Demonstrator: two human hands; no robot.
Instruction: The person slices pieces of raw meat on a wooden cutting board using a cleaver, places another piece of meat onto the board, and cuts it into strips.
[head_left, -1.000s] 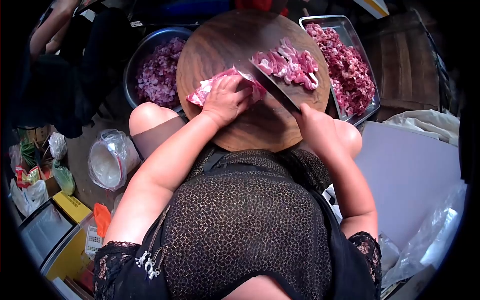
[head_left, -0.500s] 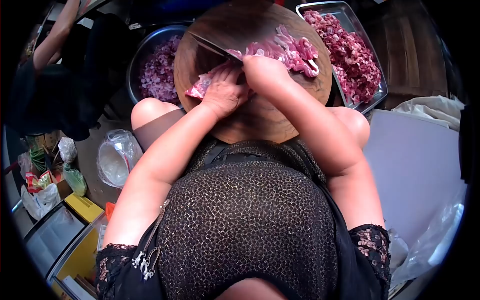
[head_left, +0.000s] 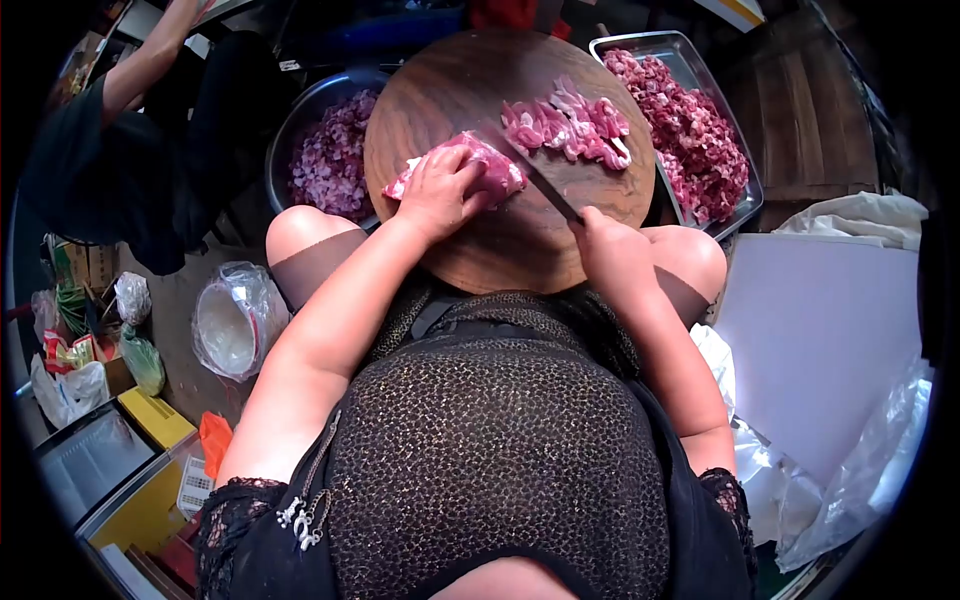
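While handheld, knife (head_left: 553, 193) beside meat (head_left: 497, 177)

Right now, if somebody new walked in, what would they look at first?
Probably the big, round, brown wooden board at top centre, where the left hand holds down a pink-and-white meat slab and the right hand grips a long, dark-looking knife. Next, perhaps, the pink chopped-meat heaps: one in a round metal bowl left of the board, another in a shiny rectangular metal tray right of it.
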